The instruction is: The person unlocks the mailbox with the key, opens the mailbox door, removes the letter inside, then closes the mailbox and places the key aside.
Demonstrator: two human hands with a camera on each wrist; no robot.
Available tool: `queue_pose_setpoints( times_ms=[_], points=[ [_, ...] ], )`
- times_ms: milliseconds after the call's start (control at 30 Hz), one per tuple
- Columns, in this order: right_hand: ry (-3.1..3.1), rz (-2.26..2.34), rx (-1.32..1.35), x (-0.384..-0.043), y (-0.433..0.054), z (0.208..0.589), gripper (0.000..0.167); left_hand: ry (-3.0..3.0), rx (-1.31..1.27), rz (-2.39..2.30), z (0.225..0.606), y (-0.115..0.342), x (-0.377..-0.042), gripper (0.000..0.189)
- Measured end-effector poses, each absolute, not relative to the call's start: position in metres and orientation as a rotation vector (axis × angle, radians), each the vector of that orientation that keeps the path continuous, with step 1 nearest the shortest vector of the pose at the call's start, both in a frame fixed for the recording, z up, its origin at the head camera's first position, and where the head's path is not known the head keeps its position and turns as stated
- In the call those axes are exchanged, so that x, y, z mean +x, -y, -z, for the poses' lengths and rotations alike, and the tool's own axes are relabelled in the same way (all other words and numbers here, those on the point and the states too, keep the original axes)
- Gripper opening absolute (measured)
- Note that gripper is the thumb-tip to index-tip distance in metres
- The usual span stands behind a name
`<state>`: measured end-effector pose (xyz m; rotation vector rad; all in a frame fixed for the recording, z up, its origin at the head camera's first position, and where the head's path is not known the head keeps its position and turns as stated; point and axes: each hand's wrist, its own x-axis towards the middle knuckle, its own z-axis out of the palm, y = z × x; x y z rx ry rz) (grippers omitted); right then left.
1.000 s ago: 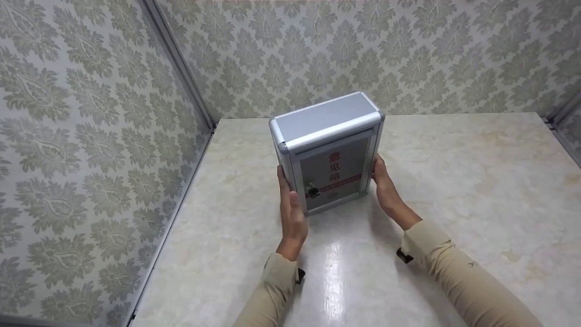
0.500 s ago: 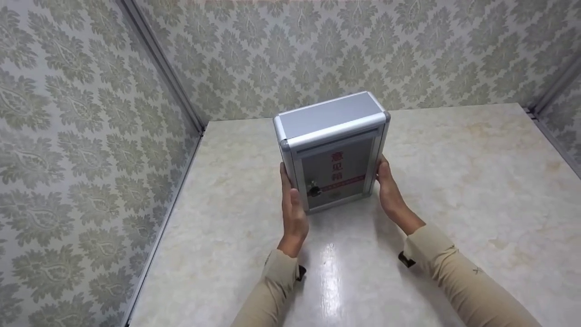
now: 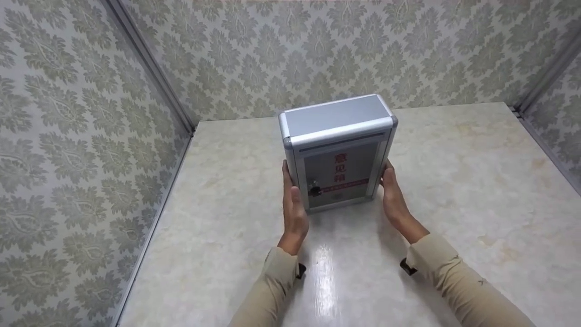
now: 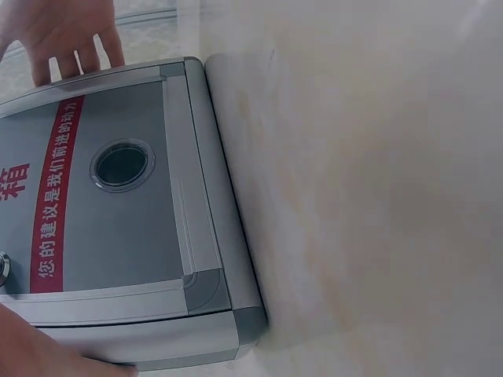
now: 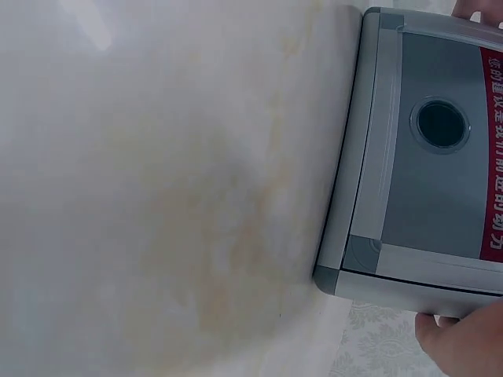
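Note:
A grey metal suggestion box [image 3: 347,165] with silver edges stands upright on the table, turned slightly. Red characters, a red band and a slot mark its front. At the front's left side is a lock [image 3: 315,190] with a black-headed key. My left hand [image 3: 295,221] presses the box's left side with straight fingers, thumb along the front edge. Against the opposite side lies my right hand [image 3: 396,202], its fingers extended and partly hidden behind the box. A round window [image 4: 122,165] shows low on the front in the left wrist view, above the bottom edge.
The pale marbled table [image 3: 476,190] reflects a bright light in front of the box. Patterned wall panels [image 3: 317,50] rise behind and at the left, joined by a grey metal post [image 3: 150,63]. Black straps [image 3: 407,266] show at the sleeve cuffs.
Both hands and the box have shifted a little to the right across the table. The head view has swung slightly, so the walls and the table's back corners appear farther left.

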<state>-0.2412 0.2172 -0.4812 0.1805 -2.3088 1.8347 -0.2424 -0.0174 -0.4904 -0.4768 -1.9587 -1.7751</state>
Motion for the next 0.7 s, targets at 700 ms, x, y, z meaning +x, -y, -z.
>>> queue_pose_setpoints(
  times_ms=[700],
  points=[
    [2.154, -1.896, 0.135, -0.210, -0.246, 0.484, 0.074, 1.963, -0.562, 1.803, 0.490, -0.014, -0.240, 0.082]
  ],
)
